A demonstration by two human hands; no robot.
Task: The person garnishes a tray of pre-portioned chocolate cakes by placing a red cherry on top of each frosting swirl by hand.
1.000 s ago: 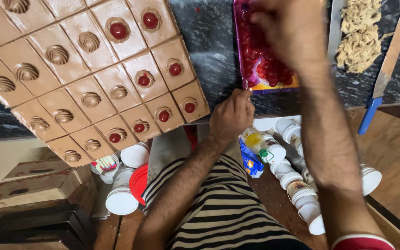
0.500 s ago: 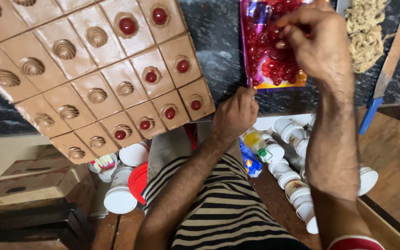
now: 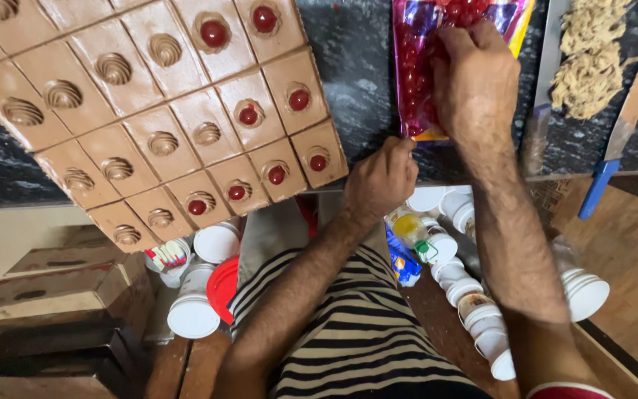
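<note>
Nearest the camera is the person's striped shirt (image 3: pixel 363 340), with both forearms reaching away from it. Below the tabletop edge, white plastic tubs (image 3: pixel 193 314) and a red lid (image 3: pixel 221 284) sit on the left, and more white tubs (image 3: pixel 474 310) cluster on the right beside a small bottle with a yellow-green top (image 3: pixel 413 229).

The left hand (image 3: pixel 382 177) rests at the front edge of the dark marbled tabletop (image 3: pixel 363 66), fingers curled shut, pinching the lower corner of a clear plastic bag of red cherries (image 3: pixel 419 66). The right hand (image 3: pixel 478 77) lies further in, on top of the bag, its fingers bent down among the cherries; whether it grips one I cannot tell.

Left of the bag, well apart from it, lies a large chocolate-iced cake (image 3: pixel 149 111) scored into squares, each with a piped swirl; the squares nearest the bag carry a red cherry. Far right, shredded brown flakes (image 3: pixel 592 52) lie by a blue-handled knife (image 3: pixel 614 148).
</note>
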